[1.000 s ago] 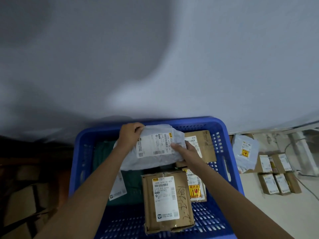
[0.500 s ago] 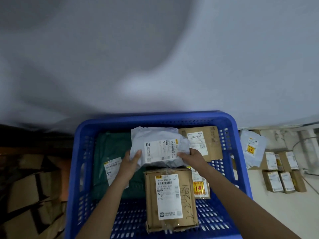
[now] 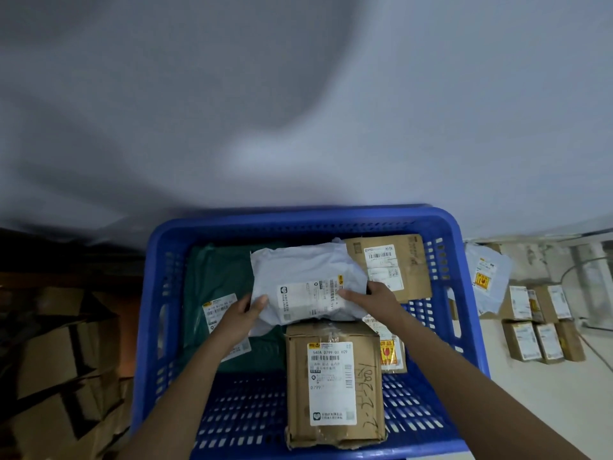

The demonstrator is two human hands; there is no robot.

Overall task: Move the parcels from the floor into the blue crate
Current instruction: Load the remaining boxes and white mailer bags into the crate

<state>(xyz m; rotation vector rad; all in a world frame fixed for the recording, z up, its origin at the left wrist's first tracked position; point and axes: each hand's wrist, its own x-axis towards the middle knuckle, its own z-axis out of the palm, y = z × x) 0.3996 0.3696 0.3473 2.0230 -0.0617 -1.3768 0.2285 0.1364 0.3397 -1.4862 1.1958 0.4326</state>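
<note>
A white soft parcel [image 3: 303, 277] with a printed label lies in the middle of the blue crate [image 3: 298, 222]. My left hand [image 3: 242, 313] grips its near left corner with the thumb on top. My right hand [image 3: 371, 298] holds its near right edge. Under and around it in the crate lie a dark green bag [image 3: 219, 277], a brown box [image 3: 335, 383] at the front, a flat brown parcel [image 3: 394, 263] at the back right and a small parcel with a red sticker [image 3: 389, 351].
On the floor right of the crate lie a white bag with a red sticker [image 3: 486, 277] and several small brown boxes [image 3: 537, 323]. Stacked cardboard boxes [image 3: 56, 356] stand in the dark at the left. A pale wall rises behind the crate.
Both hands have lowered the white parcel into the crate and shifted from its far edge to its near edge. It has settled lower among the other parcels.
</note>
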